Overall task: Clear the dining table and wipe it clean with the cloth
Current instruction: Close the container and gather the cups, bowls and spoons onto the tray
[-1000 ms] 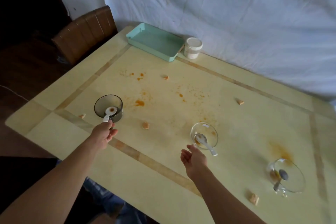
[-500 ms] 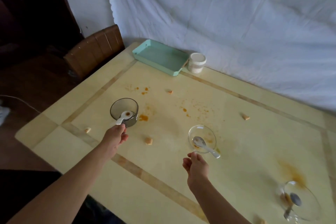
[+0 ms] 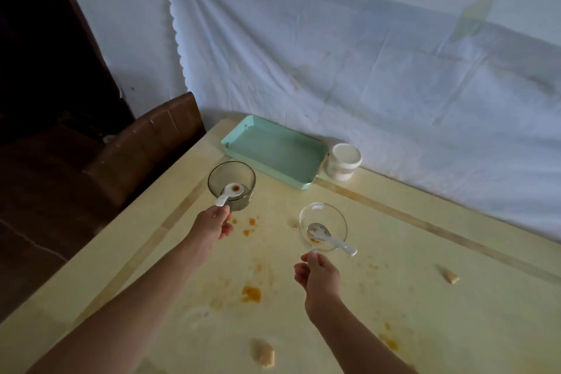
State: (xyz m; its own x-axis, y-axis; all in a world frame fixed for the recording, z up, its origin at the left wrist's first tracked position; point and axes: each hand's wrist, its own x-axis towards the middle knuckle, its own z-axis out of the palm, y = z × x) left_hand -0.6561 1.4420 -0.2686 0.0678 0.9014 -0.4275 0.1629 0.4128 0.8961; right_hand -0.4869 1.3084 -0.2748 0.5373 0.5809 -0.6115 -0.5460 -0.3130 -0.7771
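Grey glass bowl (image 3: pixel 232 182) is pinched at its near wall by the left hand (image 3: pixel 212 223), fingers curled tight. A white spoon (image 3: pixel 229 192) w/ brown residue lies inside, handle end right at the thumb; whether it's pinched too can't be told. Clear glass bowl (image 3: pixel 323 229) is pinched at its near rim by the right hand (image 3: pixel 318 272), thumb & forefinger closed on the glass, other fingers curled. A patterned spoon (image 3: pixel 329 237) lies in it, handle poking over the rim to the right. Whether either bowl rests on the table (image 3: pixel 425 252) or is lifted off it can't be told.

Both bowls are seen over the table's far-left part, grey one just in front of a mint-green tray (image 3: pixel 273 152). A white jar (image 3: pixel 344 162) stands just beside the tray's right end, against a white sheet (image 3: pixel 334 70) hung on the wall. Orange stains (image 3: pixel 251 294) & food bits (image 3: pixel 265 354) are scattered on the tabletop, nr the forearms & further right. A brown chair (image 3: pixel 145 143) is set at the table's left edge.
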